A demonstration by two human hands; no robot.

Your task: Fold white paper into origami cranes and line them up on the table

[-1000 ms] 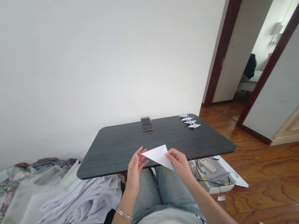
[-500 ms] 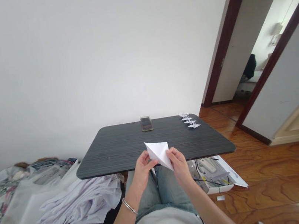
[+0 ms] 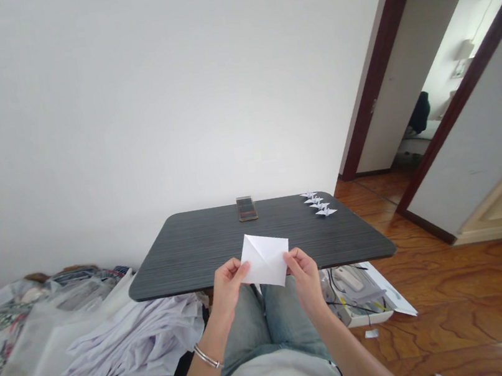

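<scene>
You hold the paper [image 3: 268, 257] between your left hand [image 3: 229, 284] and right hand [image 3: 305, 274], each pinching an opposite side (neither is nearer), at the surface [image 3: 202, 239]'s near edge.

We saw a blurred, phone-like object [image 3: 247, 209] near the bench's [image 3: 194, 247] far edge, rumpled pale cloth [image 3: 137, 340] leftward, and a white box [image 3: 371, 319] holding cables rightward.

White wall [image 3: 148, 103] ahead, plain, softly lit. 1 dark table [image 3: 206, 238], rounded corners, stands near it. Glossy brown wood floor [image 3: 459, 289] to the right. Dark reddish door frame [image 3: 379, 68] there; brighter room [image 3: 473, 13] shows beyond.
</scene>
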